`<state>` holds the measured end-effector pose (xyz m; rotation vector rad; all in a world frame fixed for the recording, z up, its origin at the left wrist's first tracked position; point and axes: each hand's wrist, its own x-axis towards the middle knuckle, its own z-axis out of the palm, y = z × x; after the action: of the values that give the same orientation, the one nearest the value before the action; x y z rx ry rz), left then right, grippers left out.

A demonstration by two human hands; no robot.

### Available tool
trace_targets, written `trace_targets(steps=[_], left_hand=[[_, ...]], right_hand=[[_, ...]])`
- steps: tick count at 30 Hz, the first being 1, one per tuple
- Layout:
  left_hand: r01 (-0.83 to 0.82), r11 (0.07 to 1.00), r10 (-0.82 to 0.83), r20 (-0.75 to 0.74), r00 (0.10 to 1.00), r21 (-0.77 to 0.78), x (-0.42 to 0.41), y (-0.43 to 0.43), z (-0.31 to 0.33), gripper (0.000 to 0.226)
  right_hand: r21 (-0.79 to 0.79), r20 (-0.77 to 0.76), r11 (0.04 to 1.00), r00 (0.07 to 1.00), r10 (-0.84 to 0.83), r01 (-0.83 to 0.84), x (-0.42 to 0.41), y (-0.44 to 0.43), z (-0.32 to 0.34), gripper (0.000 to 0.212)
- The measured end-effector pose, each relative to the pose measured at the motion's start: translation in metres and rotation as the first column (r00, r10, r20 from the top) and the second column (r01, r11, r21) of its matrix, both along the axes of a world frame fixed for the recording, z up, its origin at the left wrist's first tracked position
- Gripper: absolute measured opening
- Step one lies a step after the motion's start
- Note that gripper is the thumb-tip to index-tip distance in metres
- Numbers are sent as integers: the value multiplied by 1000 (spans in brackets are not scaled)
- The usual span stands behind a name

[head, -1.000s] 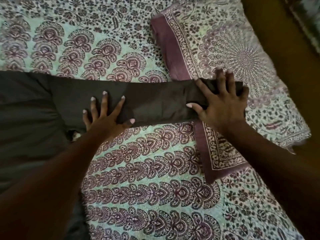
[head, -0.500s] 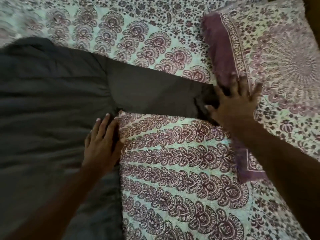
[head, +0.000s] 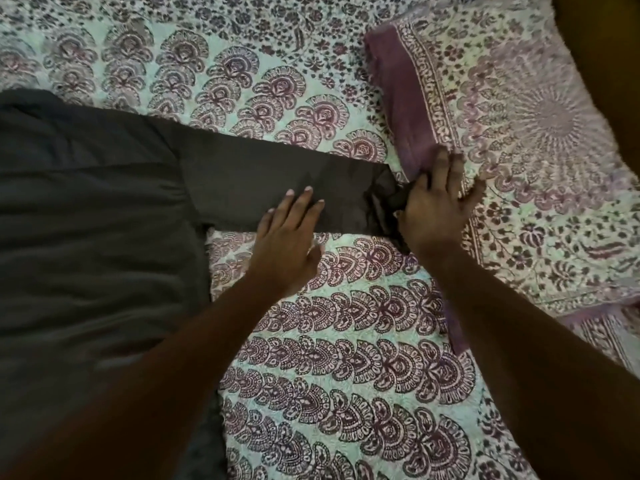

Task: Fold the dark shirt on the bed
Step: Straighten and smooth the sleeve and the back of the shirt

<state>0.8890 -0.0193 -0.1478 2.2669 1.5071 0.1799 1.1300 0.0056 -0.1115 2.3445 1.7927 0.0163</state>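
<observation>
The dark shirt (head: 90,216) lies flat on the bed, on a patterned bedspread (head: 346,341) with purple paisley shapes on a pale green ground; the body of the shirt fills the left side of the view, and one long sleeve (head: 263,188) reaches out to the right, straight and flat. The left hand (head: 287,240) rests on the lower edge of this sleeve, about at its middle; its fingers (head: 304,202) are spread open and lie flat on the cloth, they grip nothing, and the thumb is over the bedspread just below the sleeve. The right hand (head: 433,209) is at the end of the sleeve, where the cuff (head: 384,206) is bunched and wrinkled; the dark cloth goes under the palm and the thumb side of the hand, so it looks pinched there, but I cannot tell how firmly; the other fingers of this hand are stretched out and rest on the pillow (head: 519,133). This pillow has a cover with a purple border and a round mandala pattern, and it lies at the upper right, with its near edge touching the end of the sleeve. Both forearms come in from the bottom of the view.
</observation>
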Motion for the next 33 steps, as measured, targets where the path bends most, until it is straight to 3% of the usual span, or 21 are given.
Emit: trace_targets(steps=[5, 11, 15, 18, 21, 25, 27, 29, 30, 33], left_hand=[[-40, 986, 36, -28, 999, -160, 43, 20, -3, 83], [-109, 957, 37, -260, 965, -270, 64, 30, 3, 87], [-163, 933, 62, -304, 951, -321, 82, 36, 19, 92], [-187, 934, 91, -303, 949, -304, 85, 34, 15, 88], [-185, 941, 85, -330, 940, -285, 83, 30, 9, 87], [-173, 950, 78, -339, 937, -259, 83, 30, 6, 91], [-177, 949, 83, -334, 939, -260, 83, 34, 8, 95], [-175, 948, 78, -339, 938, -265, 85, 37, 10, 97], [-171, 949, 72, -345, 936, -264, 86, 37, 11, 97], [-163, 957, 65, -372, 926, -239, 88, 37, 10, 95]], right_hand=[[-54, 24, 998, 999, -23, 24, 9, 4, -7, 60], [51, -154, 998, 988, -30, 38, 13, 1, 1, 37], [-180, -93, 983, 995, 19, -36, 14, -4, 13, 61], [-245, -102, 969, 995, -9, -16, 14, 7, 16, 55], [-127, -198, 992, 980, -15, -11, 12, 10, 15, 46], [182, -400, 983, 916, 39, 38, 20, 0, 27, 35], [264, -671, 943, 741, 30, 202, 31, -2, 48, 17], [242, -820, 910, 572, 6, 337, 49, 1, 73, 12], [245, -818, 908, 575, 6, 340, 62, 3, 84, 13], [305, -693, 918, 720, 31, 254, 98, 12, 107, 18]])
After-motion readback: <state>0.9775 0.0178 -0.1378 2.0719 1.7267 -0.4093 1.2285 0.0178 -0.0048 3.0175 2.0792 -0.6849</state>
